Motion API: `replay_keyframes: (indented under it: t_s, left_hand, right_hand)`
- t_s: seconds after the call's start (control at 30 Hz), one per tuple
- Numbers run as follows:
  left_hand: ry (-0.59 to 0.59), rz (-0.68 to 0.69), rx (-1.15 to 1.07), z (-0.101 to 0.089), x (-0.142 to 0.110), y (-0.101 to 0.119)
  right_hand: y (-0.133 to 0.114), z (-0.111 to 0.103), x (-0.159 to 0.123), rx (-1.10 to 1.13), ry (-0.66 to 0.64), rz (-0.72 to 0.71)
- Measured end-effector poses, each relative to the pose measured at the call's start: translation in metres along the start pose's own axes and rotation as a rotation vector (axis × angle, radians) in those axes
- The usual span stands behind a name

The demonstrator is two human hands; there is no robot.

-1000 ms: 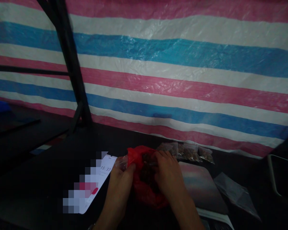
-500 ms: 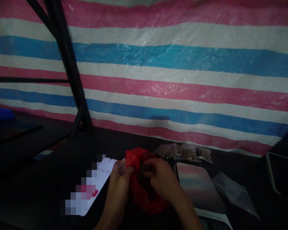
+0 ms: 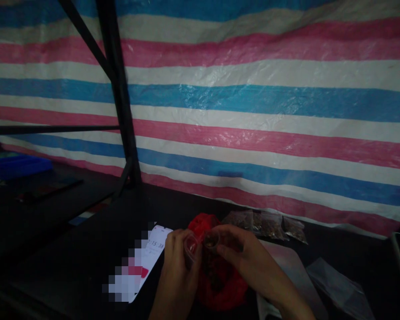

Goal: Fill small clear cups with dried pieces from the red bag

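Observation:
My left hand [image 3: 178,271] pinches the mouth of a small clear plastic bag [image 3: 190,244] just above a red plastic bag [image 3: 220,284] full of dark brown bits. My right hand [image 3: 243,255] holds a pinch of those brown bits [image 3: 210,240] at the clear bag's opening, right over the red bag. Both hands sit low in the middle of the view, over a dark table.
A lit phone [image 3: 143,266] lies left of my hands. Filled small clear packets [image 3: 266,224] lie behind the red bag by the striped tarp [image 3: 253,115]. A flat scale [image 3: 296,275] and empty clear bags [image 3: 340,289] sit right; a black post [image 3: 120,98] stands left.
My right hand has come out of the red bag with brown bits and moved to the small clear bag's mouth. The view has tilted up and shifted a little.

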State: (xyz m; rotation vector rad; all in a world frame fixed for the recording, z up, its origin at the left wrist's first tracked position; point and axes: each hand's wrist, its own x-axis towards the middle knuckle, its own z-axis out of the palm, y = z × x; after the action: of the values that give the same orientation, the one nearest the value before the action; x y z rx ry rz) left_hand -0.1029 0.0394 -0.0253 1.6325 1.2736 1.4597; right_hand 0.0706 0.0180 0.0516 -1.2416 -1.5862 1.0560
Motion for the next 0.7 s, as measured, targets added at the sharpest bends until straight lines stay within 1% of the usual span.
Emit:
replay_keyframes:
  t_s: [0.07,0.13,0.17,0.2,0.27,0.37,0.47,0.57,0.63,0.7]
  left_hand:
    - [-0.039,0.012,0.014,0.000,-0.001,-0.001]
    - [-0.071,0.001,0.013,0.001,-0.002,-0.002]
    - [-0.083,-0.009,0.008,0.001,-0.002,-0.002]
    - [-0.094,-0.022,0.002,0.002,-0.002,-0.001]
    - [-0.106,-0.047,-0.010,0.001,-0.003,0.001]
    - [-0.125,-0.093,-0.032,0.000,-0.004,0.005]
    - [-0.146,-0.128,-0.078,-0.001,-0.007,0.009]
    - [-0.156,-0.150,-0.110,0.000,-0.007,0.012]
    - [-0.126,-0.149,-0.094,0.000,-0.005,0.012]
    - [-0.052,-0.165,-0.041,-0.004,-0.004,0.011]
  right_hand:
    - [-0.010,0.008,-0.002,-0.067,0.030,0.001]
    - [-0.017,0.017,-0.003,-0.213,0.094,-0.021]
    - [-0.020,0.022,-0.002,-0.288,0.112,-0.055]
    - [-0.021,0.025,-0.001,-0.353,0.111,-0.099]
    - [-0.023,0.030,0.000,-0.455,0.070,-0.177]
    - [-0.024,0.034,0.001,-0.562,0.016,-0.223]
    - [-0.024,0.037,0.000,-0.600,0.008,-0.249]
    - [-0.027,0.034,-0.001,-0.589,0.047,-0.274]
    - [-0.028,0.026,-0.001,-0.534,0.103,-0.282]
    - [-0.027,0.014,-0.003,-0.485,0.157,-0.245]
